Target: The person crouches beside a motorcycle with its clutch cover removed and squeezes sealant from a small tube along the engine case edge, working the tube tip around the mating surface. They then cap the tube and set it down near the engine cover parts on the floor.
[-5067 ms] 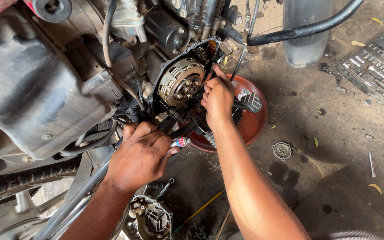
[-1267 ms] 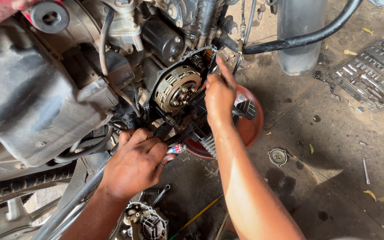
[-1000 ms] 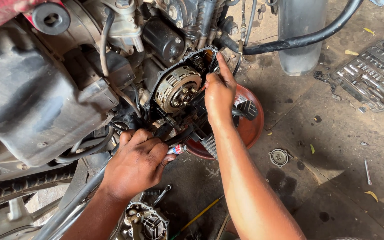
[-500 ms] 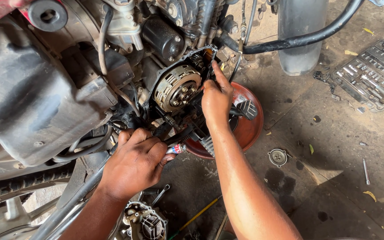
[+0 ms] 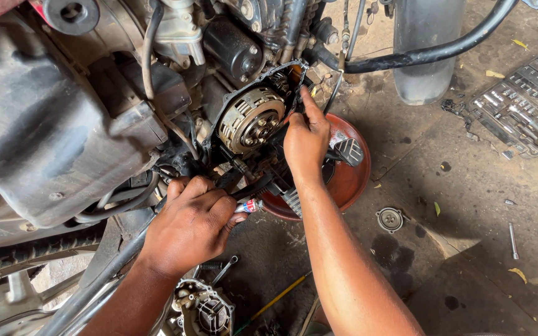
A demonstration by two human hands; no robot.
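Hands working at an open motorcycle engine

The left hand (image 5: pixel 191 227) is closing its grip around a small tool (image 5: pixel 248 206); the right hand (image 5: pixel 306 140) is pinching at the engine's edge, at 3 o'clock of the clutch (image 5: pixel 251 119), which looks heavy, rigid and oily, best held by its rim.

A small red-white-blue labelled tube (image 5: pixel 251 205) pokes from the left hand (image 5: pixel 189 225).

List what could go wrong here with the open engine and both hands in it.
The right hand works at the edge of the exposed clutch; fingers could be cut or pinched there. The left hand grips a small tool low down, which could slip. Anything dropped may miss the red pan.
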